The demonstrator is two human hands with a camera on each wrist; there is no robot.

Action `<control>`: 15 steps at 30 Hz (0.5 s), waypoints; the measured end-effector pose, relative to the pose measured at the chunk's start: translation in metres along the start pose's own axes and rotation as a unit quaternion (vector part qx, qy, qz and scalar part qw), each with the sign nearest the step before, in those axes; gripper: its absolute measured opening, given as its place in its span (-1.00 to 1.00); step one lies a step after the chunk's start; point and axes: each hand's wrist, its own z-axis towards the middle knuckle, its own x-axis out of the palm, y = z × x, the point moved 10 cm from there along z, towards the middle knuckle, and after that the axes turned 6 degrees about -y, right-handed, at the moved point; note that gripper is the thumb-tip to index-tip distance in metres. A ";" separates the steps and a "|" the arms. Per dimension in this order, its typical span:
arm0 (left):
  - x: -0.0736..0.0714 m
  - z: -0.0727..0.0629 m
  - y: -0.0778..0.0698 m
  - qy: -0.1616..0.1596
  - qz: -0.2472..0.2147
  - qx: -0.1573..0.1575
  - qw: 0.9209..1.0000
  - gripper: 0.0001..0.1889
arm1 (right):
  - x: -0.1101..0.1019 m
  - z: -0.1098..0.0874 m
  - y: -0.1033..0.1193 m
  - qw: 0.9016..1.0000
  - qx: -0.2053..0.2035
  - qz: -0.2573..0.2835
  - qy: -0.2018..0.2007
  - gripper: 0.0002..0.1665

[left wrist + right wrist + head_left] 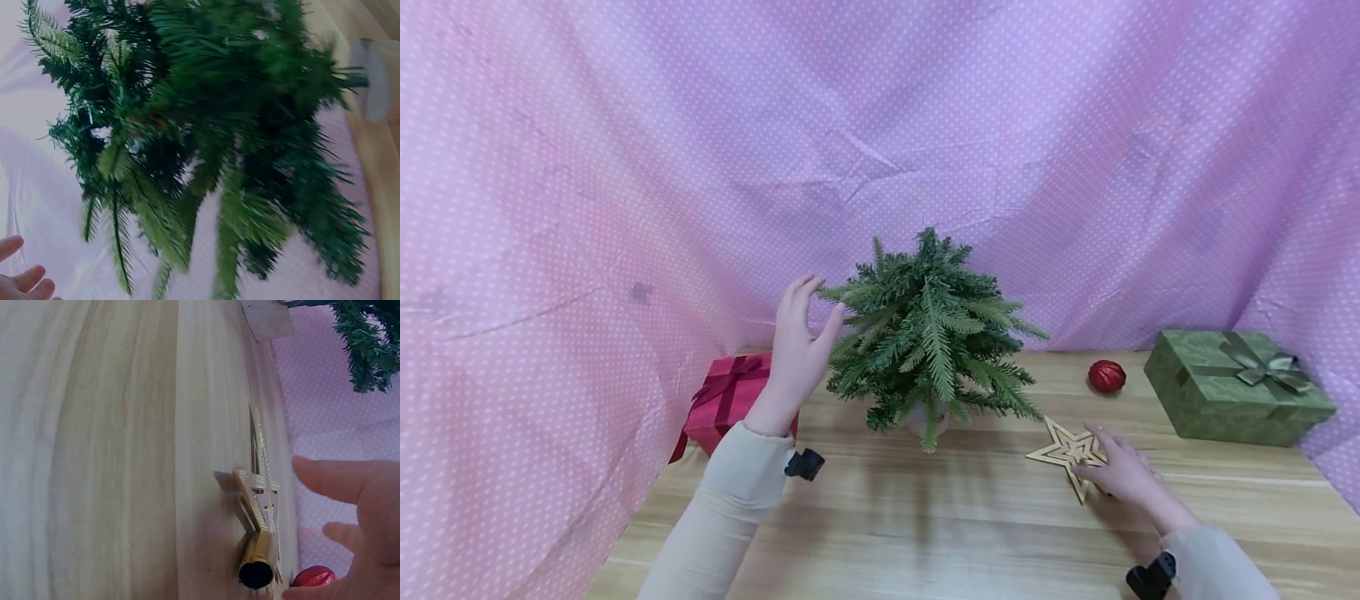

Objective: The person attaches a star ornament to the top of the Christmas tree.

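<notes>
A small artificial Christmas tree (925, 333) stands upright on the table in a pale pot (928, 419). Beside its left branches is my raised left hand (797, 358), fingers loosely bent and thumb apart, gripping nothing; whether it touches the needles I cannot tell. A gold star tree topper (1067, 450) lies flat to the tree's right, with a tubular socket (257, 562) seen in the right wrist view. Over the star's right side hovers my right hand (1123, 473). Thumb and fingers are spread, and in the right wrist view a gap separates them from the star.
A red gift box (718, 404) with a dark ribbon sits at left, partly behind the left arm. At right are a red ball ornament (1107, 377) and a green gift box (1217, 400) with a bow. Pink dotted cloth (880, 150) hangs behind the wooden table (880, 533).
</notes>
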 end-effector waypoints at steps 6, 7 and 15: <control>0.016 0.018 -0.014 0.015 -0.041 0.000 0.999 -0.50 | 0.003 0.005 -0.004 1.000 -0.001 -0.016 0.005 0.03; 0.019 0.021 -0.016 0.016 -0.046 -0.002 0.999 -0.51 | 0.003 0.006 -0.005 1.000 0.000 -0.015 0.006 0.03; 0.047 0.038 -0.026 0.057 -0.084 -0.039 0.994 -0.49 | 0.003 0.012 -0.007 1.000 -0.015 -0.018 -0.006 0.03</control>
